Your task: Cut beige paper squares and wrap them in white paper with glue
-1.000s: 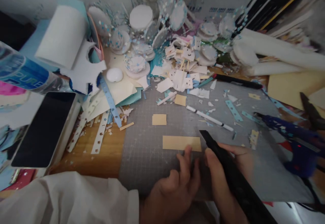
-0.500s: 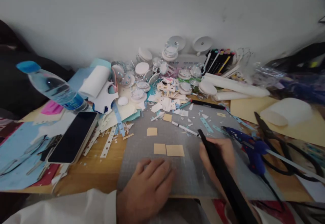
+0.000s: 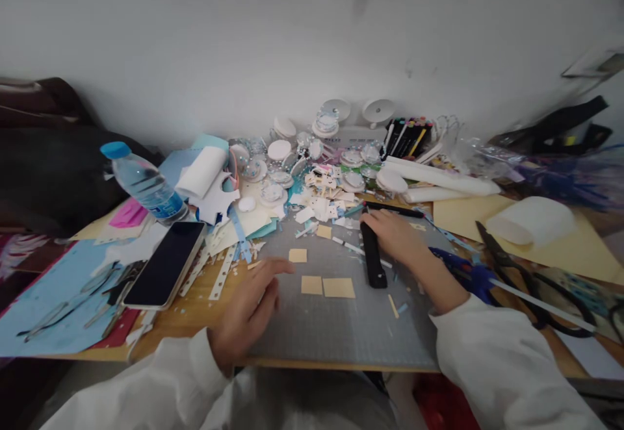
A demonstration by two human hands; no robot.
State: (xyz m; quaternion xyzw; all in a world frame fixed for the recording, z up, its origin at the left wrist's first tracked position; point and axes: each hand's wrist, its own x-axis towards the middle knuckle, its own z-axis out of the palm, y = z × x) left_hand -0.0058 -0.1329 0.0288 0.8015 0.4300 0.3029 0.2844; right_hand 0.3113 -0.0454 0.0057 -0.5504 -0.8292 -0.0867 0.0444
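My right hand (image 3: 396, 235) reaches forward over the grey cutting mat (image 3: 341, 326) and grips the far end of a black utility knife (image 3: 374, 262), which lies flat on the mat. My left hand (image 3: 249, 303) hangs over the mat's left edge, fingers apart and holding nothing. Two tan card pieces (image 3: 325, 286) lie side by side between my hands. A smaller tan square (image 3: 298, 255) sits just beyond my left fingertips. A white pen (image 3: 349, 245) lies close to the knife's far end.
A phone (image 3: 166, 264) and a water bottle (image 3: 145, 185) are on the left. White discs and paper scraps (image 3: 316, 183) are heaped at the back. A blue glue gun (image 3: 470, 275), black scissors (image 3: 517, 271) and white foam rolls (image 3: 441, 180) lie to the right.
My right hand has carried the knife forward and laid it flat on the mat. My left hand has slid left and opened. The tan strip is now two pieces. The view has risen.
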